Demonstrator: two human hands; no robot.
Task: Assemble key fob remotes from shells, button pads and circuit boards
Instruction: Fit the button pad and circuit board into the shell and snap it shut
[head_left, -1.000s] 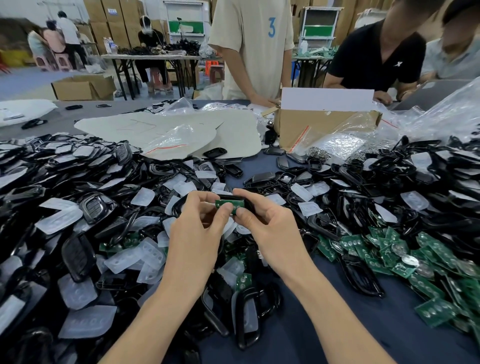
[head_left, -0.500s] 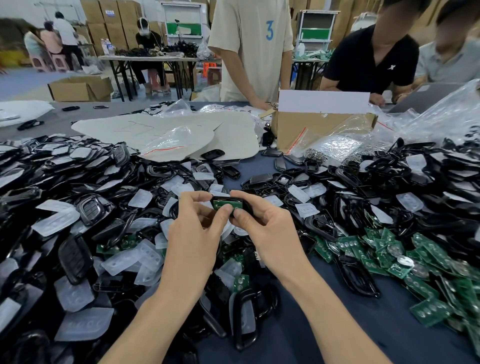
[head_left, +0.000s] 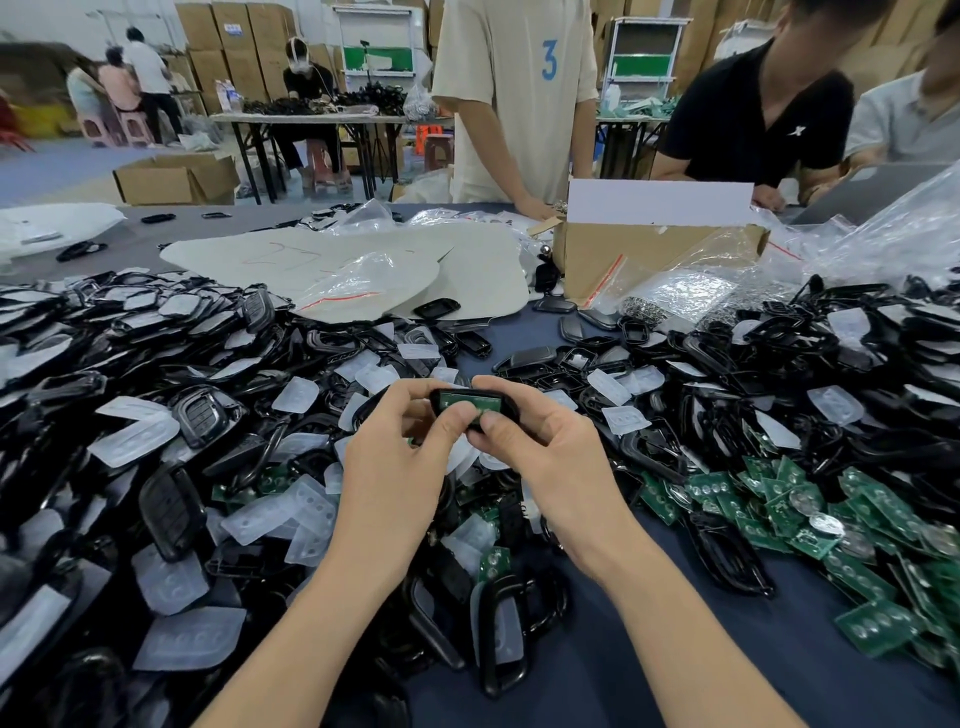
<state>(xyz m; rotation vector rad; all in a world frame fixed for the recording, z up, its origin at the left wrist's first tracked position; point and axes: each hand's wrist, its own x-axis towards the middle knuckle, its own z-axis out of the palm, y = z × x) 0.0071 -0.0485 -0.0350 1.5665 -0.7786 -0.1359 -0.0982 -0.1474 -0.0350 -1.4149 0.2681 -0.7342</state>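
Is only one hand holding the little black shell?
No, both the left hand and the right hand grip the black shell, with thumbs on the green circuit board inside it.

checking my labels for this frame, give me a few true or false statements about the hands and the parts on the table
1. The left hand and the right hand both hold one black plastic key fob shell with a green circuit board in it. True.
2. The pile of loose green circuit boards lies on the person's left. False: it lies on the right.
3. A brown cardboard box stands on the dark blue table beyond the hands. True.
4. The right hand lies flat on the table. False: its fingers curl round the shell.
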